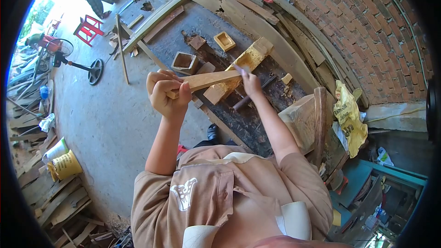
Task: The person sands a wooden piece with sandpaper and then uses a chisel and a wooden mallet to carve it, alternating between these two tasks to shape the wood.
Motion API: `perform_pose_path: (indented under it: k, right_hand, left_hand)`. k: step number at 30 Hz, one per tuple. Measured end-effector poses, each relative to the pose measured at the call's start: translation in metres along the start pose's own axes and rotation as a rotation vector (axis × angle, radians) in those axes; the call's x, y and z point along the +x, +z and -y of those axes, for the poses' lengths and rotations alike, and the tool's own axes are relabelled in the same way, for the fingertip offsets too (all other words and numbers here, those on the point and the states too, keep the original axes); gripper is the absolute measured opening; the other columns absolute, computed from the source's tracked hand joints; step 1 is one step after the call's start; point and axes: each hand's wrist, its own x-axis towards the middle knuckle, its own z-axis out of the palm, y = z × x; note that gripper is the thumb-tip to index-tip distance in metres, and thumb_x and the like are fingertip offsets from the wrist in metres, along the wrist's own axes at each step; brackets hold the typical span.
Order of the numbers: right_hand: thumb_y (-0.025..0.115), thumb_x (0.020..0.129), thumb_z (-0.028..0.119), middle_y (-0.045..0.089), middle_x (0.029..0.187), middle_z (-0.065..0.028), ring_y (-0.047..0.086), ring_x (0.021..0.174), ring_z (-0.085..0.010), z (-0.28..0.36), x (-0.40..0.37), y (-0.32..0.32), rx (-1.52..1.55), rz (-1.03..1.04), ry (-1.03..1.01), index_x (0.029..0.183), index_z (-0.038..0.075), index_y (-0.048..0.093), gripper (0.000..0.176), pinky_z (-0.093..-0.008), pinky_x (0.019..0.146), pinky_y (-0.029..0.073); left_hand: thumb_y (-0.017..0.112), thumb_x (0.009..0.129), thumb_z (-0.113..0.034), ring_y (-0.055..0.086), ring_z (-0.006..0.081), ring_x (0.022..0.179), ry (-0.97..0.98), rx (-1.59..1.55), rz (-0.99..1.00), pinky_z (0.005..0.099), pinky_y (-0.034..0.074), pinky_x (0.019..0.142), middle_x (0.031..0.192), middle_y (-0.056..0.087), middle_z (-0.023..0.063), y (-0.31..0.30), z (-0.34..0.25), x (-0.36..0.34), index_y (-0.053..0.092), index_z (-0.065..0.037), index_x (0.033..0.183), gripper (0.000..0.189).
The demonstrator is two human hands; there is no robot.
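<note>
Plainly, one workbench (250, 124) stretches beneath the right fingers. One yellow sack (351, 119), well right of them, bears dark lettering, too warped to read surely. One long block (255, 54) lies by the right hand (251, 86), whose blurred grip I cannot tell. Left hand (166, 94) fingers clench one wooden bar (209, 80); beyond sit two hollowed pieces (224, 41).

The dark bench (250, 126) is at the frame centre. It carries a long wooden block (254, 56) and, upper left of this, a square box (183, 70).
</note>
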Motion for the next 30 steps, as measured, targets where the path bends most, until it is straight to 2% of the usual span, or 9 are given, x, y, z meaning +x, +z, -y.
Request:
perform_pose_path:
  k: [5, 11, 14, 16, 18, 22, 24, 26, 30]
  right_hand:
    - [0.039, 0.086, 0.042, 0.060, 0.070, -0.0177, 0.059, 0.068, -0.0267, 0.104, -0.071, -0.028, 0.687, -0.009, -0.436, 0.082, -0.003, 0.060, 0.049, -0.0330, 0.062, 0.044]
    - [0.034, 0.087, 0.041, 0.059, 0.082, -0.0222, 0.059, 0.079, -0.0319, -0.028, -0.003, -0.003, -0.009, 0.010, -0.015, 0.097, 0.001, 0.058, 0.048, -0.0358, 0.067, 0.045]
    - [0.031, 0.087, 0.042, 0.058, 0.081, -0.0225, 0.057, 0.080, -0.0346, -0.024, 0.003, 0.003, -0.074, 0.041, -0.123, 0.102, 0.005, 0.057, 0.048, -0.0371, 0.068, 0.046]
    - [0.034, 0.089, 0.039, 0.061, 0.081, -0.0186, 0.061, 0.075, -0.0251, 0.036, -0.017, -0.012, 0.070, 0.151, -0.127, 0.105, 0.003, 0.056, 0.045, -0.0317, 0.066, 0.046]
    - [0.036, 0.087, 0.043, 0.062, 0.082, -0.0168, 0.061, 0.074, -0.0255, 0.077, -0.041, -0.011, 0.400, -0.066, -0.580, 0.102, 0.006, 0.059, 0.047, -0.0317, 0.068, 0.047]
    - [0.040, 0.086, 0.041, 0.061, 0.084, -0.0182, 0.060, 0.078, -0.0268, 0.059, -0.048, -0.005, 0.629, -0.061, -0.499, 0.103, 0.004, 0.058, 0.044, -0.0310, 0.071, 0.045]
    - [0.037, 0.086, 0.042, 0.059, 0.086, -0.0210, 0.058, 0.083, -0.0319, -0.003, -0.021, 0.006, 0.185, -0.046, -0.098, 0.100, 0.002, 0.057, 0.047, -0.0351, 0.072, 0.044]
    - [0.032, 0.087, 0.043, 0.057, 0.084, -0.0236, 0.055, 0.083, -0.0368, -0.044, -0.009, 0.000, -0.113, 0.042, 0.016, 0.095, 0.001, 0.058, 0.050, -0.0403, 0.071, 0.043]
    - [0.028, 0.087, 0.045, 0.057, 0.080, -0.0243, 0.054, 0.080, -0.0394, -0.046, -0.012, 0.002, -0.155, -0.001, 0.079, 0.084, 0.000, 0.059, 0.054, -0.0437, 0.070, 0.042]
  left_hand:
    - [0.064, 0.074, -0.016, 0.044, 0.0131, 0.060, -0.029, -0.005, -0.017, 0.0267, 0.041, 0.054, 0.072, 0.037, 0.0033, 0.002, 0.001, 0.001, 0.043, -0.005, 0.066, 0.025]
    - [0.064, 0.075, -0.016, 0.044, 0.0133, 0.060, -0.003, 0.008, -0.011, 0.0267, 0.042, 0.055, 0.072, 0.038, 0.0033, -0.007, 0.001, -0.006, 0.043, -0.005, 0.067, 0.025]
    - [0.064, 0.075, -0.017, 0.044, 0.0134, 0.061, -0.004, 0.020, -0.003, 0.0267, 0.042, 0.055, 0.072, 0.038, 0.0034, -0.006, 0.003, -0.002, 0.043, -0.005, 0.067, 0.025]
    - [0.064, 0.075, -0.017, 0.044, 0.0137, 0.061, 0.004, 0.005, -0.002, 0.0271, 0.042, 0.055, 0.072, 0.038, 0.0035, -0.006, 0.006, 0.000, 0.043, -0.005, 0.067, 0.025]
    - [0.064, 0.075, -0.017, 0.044, 0.0138, 0.061, -0.010, -0.016, 0.005, 0.0273, 0.042, 0.056, 0.071, 0.038, 0.0036, -0.006, 0.011, 0.006, 0.043, -0.005, 0.067, 0.025]
    - [0.063, 0.075, -0.017, 0.045, 0.0143, 0.061, -0.031, -0.049, 0.003, 0.0279, 0.042, 0.057, 0.071, 0.039, 0.0040, -0.007, 0.013, 0.006, 0.043, -0.005, 0.068, 0.025]
    - [0.063, 0.075, -0.016, 0.045, 0.0144, 0.061, -0.016, -0.041, 0.002, 0.0278, 0.042, 0.057, 0.071, 0.038, 0.0039, -0.011, 0.013, 0.003, 0.043, -0.005, 0.068, 0.025]
    - [0.063, 0.075, -0.016, 0.045, 0.0144, 0.061, -0.007, -0.028, 0.004, 0.0277, 0.042, 0.057, 0.071, 0.038, 0.0038, -0.016, 0.012, -0.001, 0.043, -0.004, 0.068, 0.024]
    - [0.063, 0.074, -0.014, 0.050, 0.0170, 0.072, -0.077, 0.084, 0.083, 0.0275, 0.042, 0.065, 0.081, 0.046, 0.0075, -0.030, 0.024, 0.013, 0.046, -0.004, 0.073, 0.020]
